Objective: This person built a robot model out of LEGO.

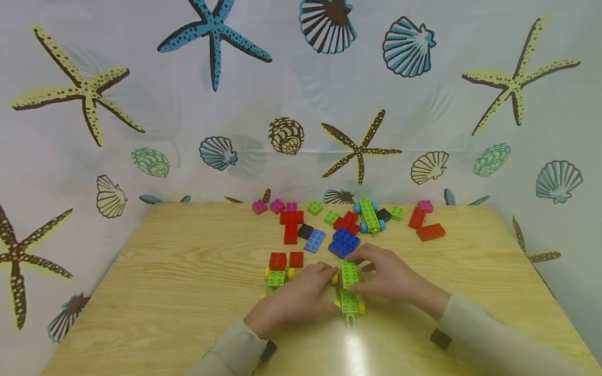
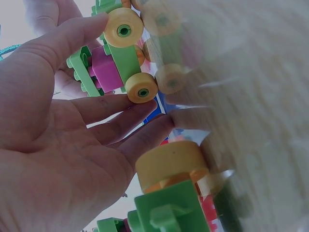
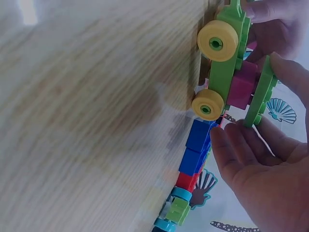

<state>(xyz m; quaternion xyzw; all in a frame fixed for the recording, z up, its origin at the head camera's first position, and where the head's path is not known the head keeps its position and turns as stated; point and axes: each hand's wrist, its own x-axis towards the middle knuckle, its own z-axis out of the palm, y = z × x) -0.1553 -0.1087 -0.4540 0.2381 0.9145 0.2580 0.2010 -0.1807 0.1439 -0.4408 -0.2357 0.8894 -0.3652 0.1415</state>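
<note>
While you sit at a pale wood table [image 1: 164,292] walled by a starfish-and-shell curtain [image 1: 141,104], loose bricks [image 1: 348,224] behind, your left hand [image 1: 293,300] and right hand [image 1: 392,277] pinch the green car [image 1: 349,287] from both sides, its long axis pointing straight away from you

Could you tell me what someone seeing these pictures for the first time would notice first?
Probably the green wheeled brick car with yellow wheels at the table's near middle, held between the left hand and the right hand. Behind it a scatter of loose bricks in red, blue, green, pink and black lies toward the far edge. The starfish-and-shell backdrop fills the rest.
</note>
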